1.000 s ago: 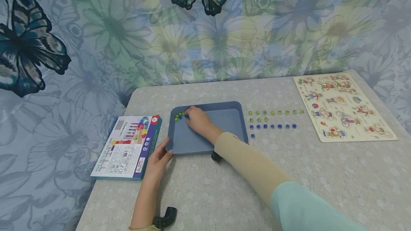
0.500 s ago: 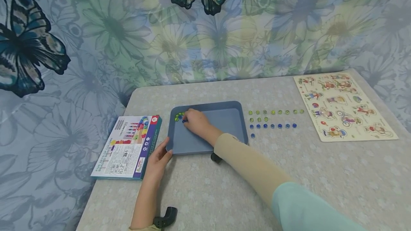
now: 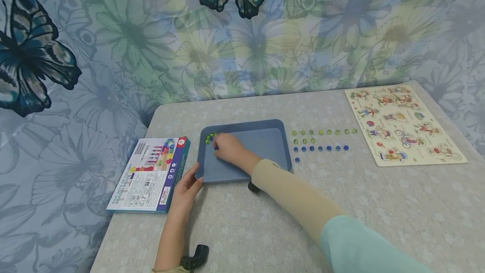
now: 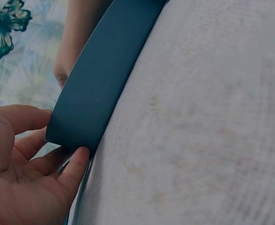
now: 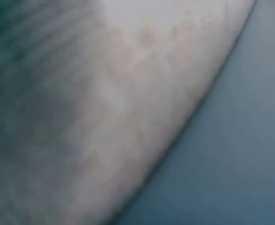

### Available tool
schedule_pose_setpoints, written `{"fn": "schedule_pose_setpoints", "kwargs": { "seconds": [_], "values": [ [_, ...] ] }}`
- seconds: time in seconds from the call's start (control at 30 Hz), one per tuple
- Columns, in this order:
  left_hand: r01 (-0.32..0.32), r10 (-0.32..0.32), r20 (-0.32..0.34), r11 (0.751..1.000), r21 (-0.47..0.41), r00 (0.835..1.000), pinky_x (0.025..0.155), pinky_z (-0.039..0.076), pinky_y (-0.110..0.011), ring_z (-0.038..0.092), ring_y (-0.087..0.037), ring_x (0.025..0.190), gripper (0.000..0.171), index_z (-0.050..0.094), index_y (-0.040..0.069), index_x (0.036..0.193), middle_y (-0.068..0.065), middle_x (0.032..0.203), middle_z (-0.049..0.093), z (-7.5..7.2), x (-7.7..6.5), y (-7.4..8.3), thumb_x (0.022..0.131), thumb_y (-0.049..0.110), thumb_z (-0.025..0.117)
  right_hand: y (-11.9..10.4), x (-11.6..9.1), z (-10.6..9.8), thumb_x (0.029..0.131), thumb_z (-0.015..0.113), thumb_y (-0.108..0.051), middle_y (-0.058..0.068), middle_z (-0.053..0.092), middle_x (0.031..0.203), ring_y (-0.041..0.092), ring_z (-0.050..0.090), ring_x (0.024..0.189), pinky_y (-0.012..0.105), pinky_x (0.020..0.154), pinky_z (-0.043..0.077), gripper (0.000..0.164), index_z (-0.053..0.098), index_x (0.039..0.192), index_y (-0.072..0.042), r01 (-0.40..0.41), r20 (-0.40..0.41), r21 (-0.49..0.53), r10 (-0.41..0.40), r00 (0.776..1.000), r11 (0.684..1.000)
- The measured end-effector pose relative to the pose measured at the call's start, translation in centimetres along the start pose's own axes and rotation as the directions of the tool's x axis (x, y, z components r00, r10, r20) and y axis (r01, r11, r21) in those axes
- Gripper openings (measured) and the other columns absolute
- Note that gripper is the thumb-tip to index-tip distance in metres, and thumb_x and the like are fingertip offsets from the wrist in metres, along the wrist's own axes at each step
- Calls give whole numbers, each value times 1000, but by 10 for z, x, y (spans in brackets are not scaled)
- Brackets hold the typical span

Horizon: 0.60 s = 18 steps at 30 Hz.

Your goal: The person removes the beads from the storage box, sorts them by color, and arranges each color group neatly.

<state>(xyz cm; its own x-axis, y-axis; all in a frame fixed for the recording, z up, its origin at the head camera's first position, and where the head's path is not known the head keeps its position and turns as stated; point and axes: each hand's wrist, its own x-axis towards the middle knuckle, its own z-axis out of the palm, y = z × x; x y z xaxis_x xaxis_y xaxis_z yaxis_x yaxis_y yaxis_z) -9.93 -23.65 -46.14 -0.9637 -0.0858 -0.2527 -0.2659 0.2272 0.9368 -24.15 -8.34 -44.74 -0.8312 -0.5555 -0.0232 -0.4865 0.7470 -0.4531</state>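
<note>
A blue-grey tray [image 3: 250, 173] lies on the table. At its near left corner my left hand [image 3: 186, 188] holds the rim; in the left wrist view, its fingertips [image 4: 82, 155] touch the tray corner [image 4: 88, 103]. Over the left part of the tray, my right hand [image 3: 230, 148] has curled fingers pinching a small blue glass bead [image 3: 216, 148]. Several green glass beads [image 3: 208, 140] lie in the far left corner, partly hidden by that hand. The right wrist view is blurred, showing only the tray [image 5: 221, 154] and tabletop, no fingers.
Right of the tray, green beads [image 3: 321, 132] form two rows, with blue beads [image 3: 320, 148] in two more nearer rows. A printed box [image 3: 147, 176] lies by the left hand. A wooden picture board [image 3: 405, 127] rests at the far right, before a patterned backdrop [image 3: 257, 45].
The right hand has drawn slightly nearer and left, away from the green beads, with the blue bead now showing at its fingertips. The left hand stays at the tray corner.
</note>
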Motion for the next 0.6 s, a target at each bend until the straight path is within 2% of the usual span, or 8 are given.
{"fn": "schedule_pose_setpoints", "kwargs": {
  "seconds": [0.23,0.4,0.6],
  "values": [
    [-8,8,-3,1000,-6,1000,111,24,-42,21,-21,140,50,37,22,144,2,151,27,1,0,1,96,22,52,2,0,3,85,66,-18,-1,63,94,10,58,78,23,67,48,15,65,99,-12,26,37,-30,-25,999,999],
    [-7,7,-2,1000,13,1000,110,25,-42,22,-21,139,50,37,22,144,1,151,28,1,2,0,96,20,52,9,-7,2,82,67,-13,-2,64,88,9,58,76,21,67,48,12,68,94,-11,36,8,130,-38,999,991],
    [17,-16,-13,999,33,1000,110,26,-42,24,-20,139,49,38,25,143,3,150,29,-1,2,-1,96,21,52,15,-24,-18,82,66,-10,-3,63,83,7,57,75,18,66,47,13,68,94,-7,87,-34,340,-81,996,936]
  ]
}}
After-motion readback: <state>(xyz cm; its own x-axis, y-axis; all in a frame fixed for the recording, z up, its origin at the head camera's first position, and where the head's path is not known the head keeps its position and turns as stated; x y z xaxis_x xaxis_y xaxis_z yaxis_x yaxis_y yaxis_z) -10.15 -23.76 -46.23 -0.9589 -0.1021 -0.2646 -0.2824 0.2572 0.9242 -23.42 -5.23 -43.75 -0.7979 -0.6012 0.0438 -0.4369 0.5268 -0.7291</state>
